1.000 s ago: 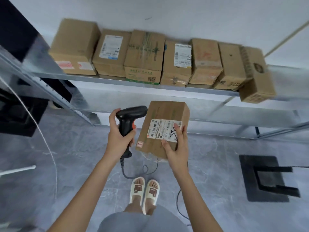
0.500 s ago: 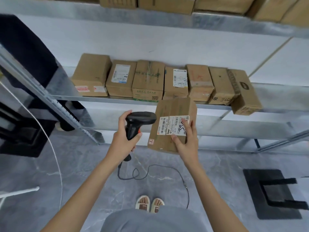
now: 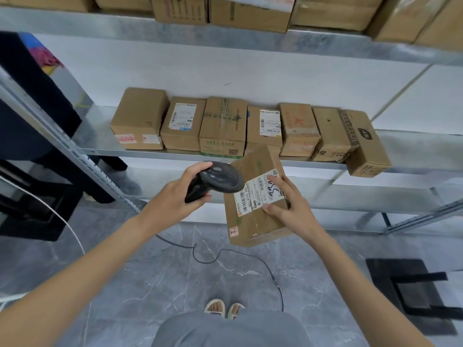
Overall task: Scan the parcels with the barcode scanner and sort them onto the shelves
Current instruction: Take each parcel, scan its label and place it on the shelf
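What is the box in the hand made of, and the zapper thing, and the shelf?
The held parcel looks like brown cardboard: matte, with taped seams and a paper label. The barcode scanner seems to be black plastic with a slight sheen. The shelf looks like grey galvanized metal, dull and mottled.

A parcel storeroom is showing itself: labelled cardboard boxes [image 3: 223, 126] are lining metal shelving [image 3: 250, 159] (bare grey, bolted uprights) just beyond the hands, above a grey tiled floor [image 3: 140, 284].

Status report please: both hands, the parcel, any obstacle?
Left hand grips black barcode scanner. Right hand holds brown cardboard parcel, white label up. Nothing between scanner and label.
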